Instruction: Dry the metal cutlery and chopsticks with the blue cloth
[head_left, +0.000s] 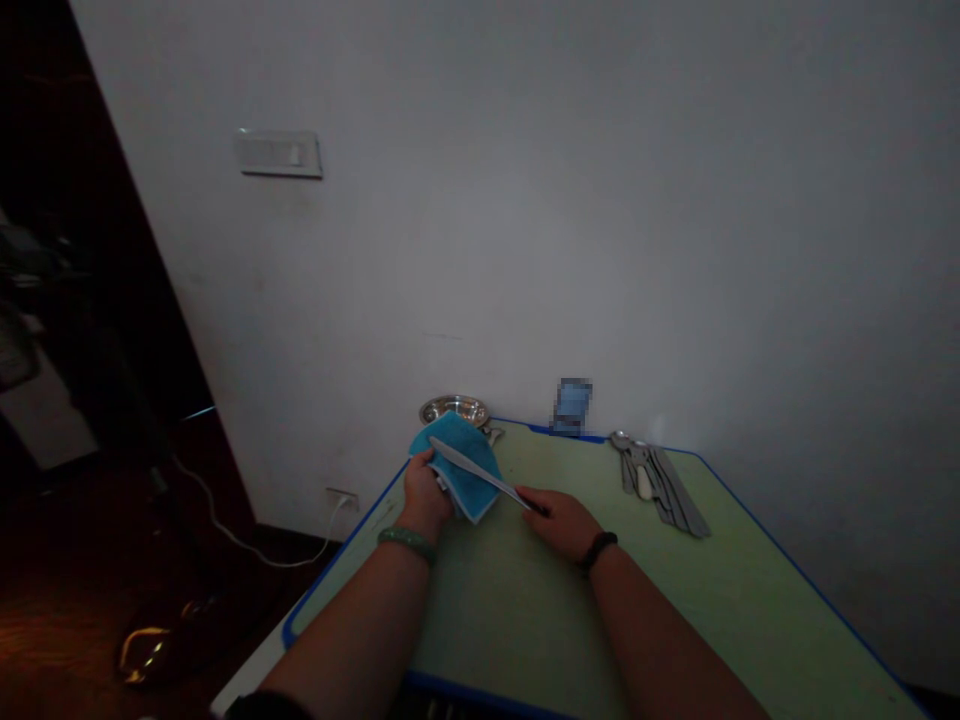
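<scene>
A blue cloth (469, 485) is spread over my left hand (426, 497), whose thumb rests on top of it near the knife tip while the other fingers are hidden beneath. My right hand (559, 522) is closed round the handle of a table knife (472, 466). The silver blade lies slantwise across the cloth, its tip pointing up and left. Just behind the cloth stands a shiny metal bowl (454, 408), partly covered from view. Some metal cutlery by the bowl is mostly hidden.
Several spoons and knives (667, 490) lie in a group at the right of the green, blue-edged table (510, 610). A blurred phone-like object (573, 405) leans at the wall (600, 200). Left of the table, a white cable (259, 553) runs to a socket (342, 499).
</scene>
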